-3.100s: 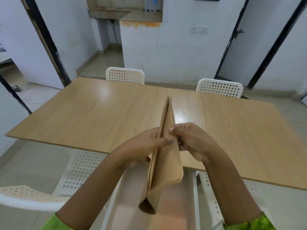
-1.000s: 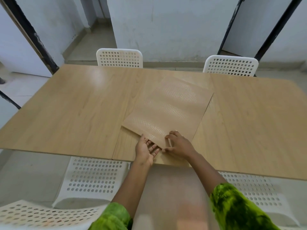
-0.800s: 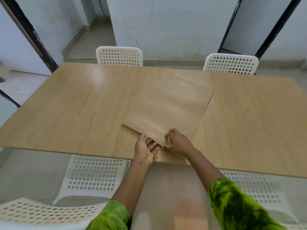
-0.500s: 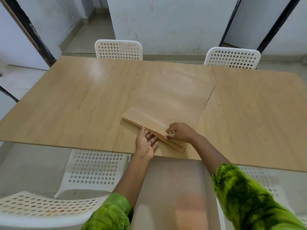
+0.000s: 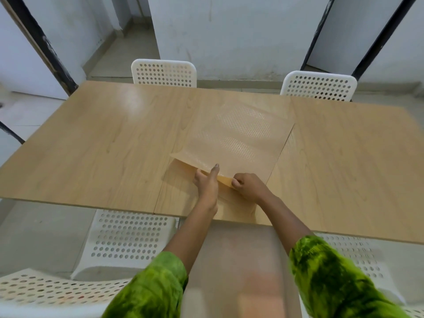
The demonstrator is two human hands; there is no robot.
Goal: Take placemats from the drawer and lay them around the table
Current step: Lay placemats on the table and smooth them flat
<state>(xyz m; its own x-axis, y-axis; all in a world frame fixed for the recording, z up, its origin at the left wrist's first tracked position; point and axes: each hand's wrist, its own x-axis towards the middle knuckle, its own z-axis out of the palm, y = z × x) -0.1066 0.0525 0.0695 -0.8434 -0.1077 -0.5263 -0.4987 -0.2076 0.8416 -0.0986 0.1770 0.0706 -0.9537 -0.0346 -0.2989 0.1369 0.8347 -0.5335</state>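
Observation:
A stack of tan, dotted placemats (image 5: 236, 138) lies near the middle of the light wooden table (image 5: 103, 143), turned at an angle. The near corner of the top mat is raised off the ones under it. My left hand (image 5: 206, 182) pinches that raised edge, thumb on top and fingers beneath. My right hand (image 5: 249, 187) is closed on the near corner of the mats just to its right. Both forearms reach in from the table's near edge; green sleeves cover the upper arms.
Two white perforated chairs (image 5: 164, 73) (image 5: 319, 86) stand at the table's far side. Two more (image 5: 128, 239) (image 5: 358, 253) are tucked under the near edge, and another chair back (image 5: 46, 292) is at lower left. White walls and dark door frames lie beyond.
The mats went from held upright in both hands to lying flat on the table. In the last second my left hand slid under the top mat's near edge and raised it.

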